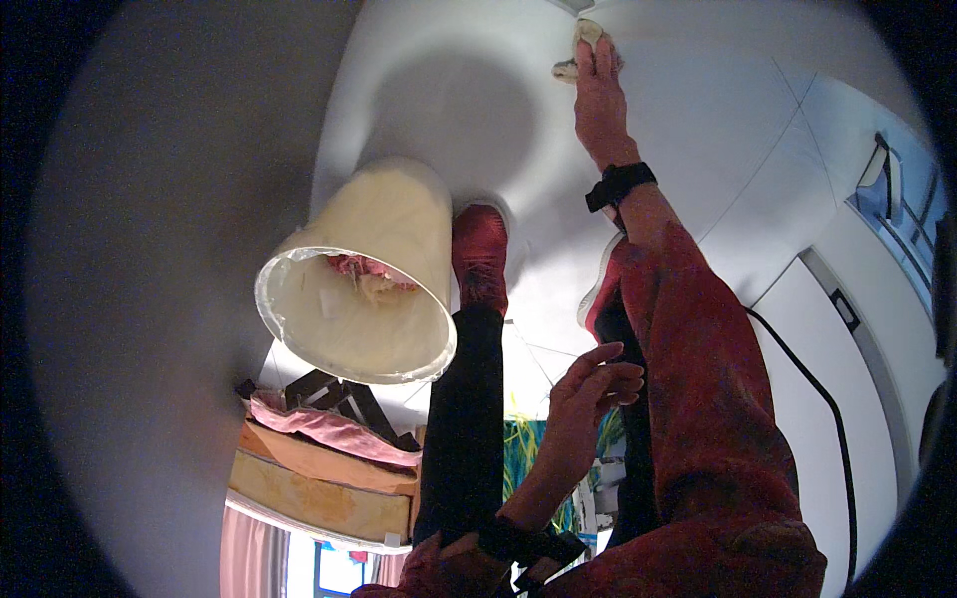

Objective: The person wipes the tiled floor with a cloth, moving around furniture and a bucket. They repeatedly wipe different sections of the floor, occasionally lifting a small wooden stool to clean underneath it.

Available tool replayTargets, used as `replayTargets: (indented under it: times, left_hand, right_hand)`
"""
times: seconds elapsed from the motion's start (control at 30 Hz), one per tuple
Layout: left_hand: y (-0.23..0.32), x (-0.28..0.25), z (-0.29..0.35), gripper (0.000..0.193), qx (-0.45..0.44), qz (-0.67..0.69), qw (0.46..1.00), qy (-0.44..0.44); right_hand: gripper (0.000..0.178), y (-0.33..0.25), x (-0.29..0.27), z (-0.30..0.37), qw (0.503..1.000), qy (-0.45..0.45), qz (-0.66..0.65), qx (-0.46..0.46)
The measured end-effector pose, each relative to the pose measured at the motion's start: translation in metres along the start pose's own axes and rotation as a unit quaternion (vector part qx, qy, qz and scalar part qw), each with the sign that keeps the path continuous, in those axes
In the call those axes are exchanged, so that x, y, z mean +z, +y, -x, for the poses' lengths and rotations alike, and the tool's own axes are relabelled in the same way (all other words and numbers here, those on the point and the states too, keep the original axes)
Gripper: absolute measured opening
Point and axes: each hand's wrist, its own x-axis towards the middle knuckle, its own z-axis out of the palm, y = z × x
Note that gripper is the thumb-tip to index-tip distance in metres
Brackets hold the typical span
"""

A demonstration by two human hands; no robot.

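Observation:
My right hand (599,90) reaches far forward and presses a crumpled, pale beige cloth (588,34) against the white floor, its fingers over the cloth. My left hand (588,384) hangs between my legs, close to my right knee. Its fingers are loosely bent and apart, with nothing in them. To the left of my red shoe stands a cream bucket (409,214), its wide mouth facing me. Inside lies something pink and beige that looks like fabric (374,274); part of it is hidden by the bucket's wall.
My red shoes (480,254) stand on the pale tiled floor (698,110). A grey wall (179,249) runs along the left. A black cable (832,409) hangs at the right by a white panel (827,379). Behind the bucket is furniture with pink cloth (329,427).

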Motion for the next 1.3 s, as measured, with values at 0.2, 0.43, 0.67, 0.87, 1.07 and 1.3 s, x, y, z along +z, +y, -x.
replayTargets:
  times: [0.2, 0.43, 0.67, 0.87, 1.07, 1.3]
  left_hand:
    - [0.011, 0.003, 0.0, 0.034, -0.016, 0.051, 0.998, -0.015]
    - [0.007, 0.004, 0.003, 0.033, -0.012, -0.03, 0.999, 0.0]
    - [0.013, 0.005, 0.001, 0.033, 0.006, 0.026, 1.0, -0.015]
    - [0.012, -0.003, 0.003, 0.035, 0.04, -0.018, 0.999, 0.018]
    - [0.026, -0.004, 0.011, 0.035, 0.074, 0.024, 0.997, 0.002]
    - [0.06, 0.018, 0.033, 0.032, -0.066, 0.193, 0.971, 0.126]
  right_hand:
    - [0.048, 0.007, -0.036, 0.02, 0.975, -0.173, 0.139, -0.03]
    - [0.053, 0.006, -0.025, 0.0, 0.99, -0.068, 0.122, -0.009]
    - [0.054, -0.023, -0.027, 0.027, 0.989, -0.079, 0.022, 0.126]
    - [0.066, -0.08, 0.032, -0.02, 0.992, -0.109, 0.003, -0.064]
    - [0.061, -0.158, 0.052, -0.064, 0.949, -0.165, -0.116, -0.243]
    - [0.045, -0.21, 0.082, -0.061, 0.901, -0.208, -0.138, -0.355]
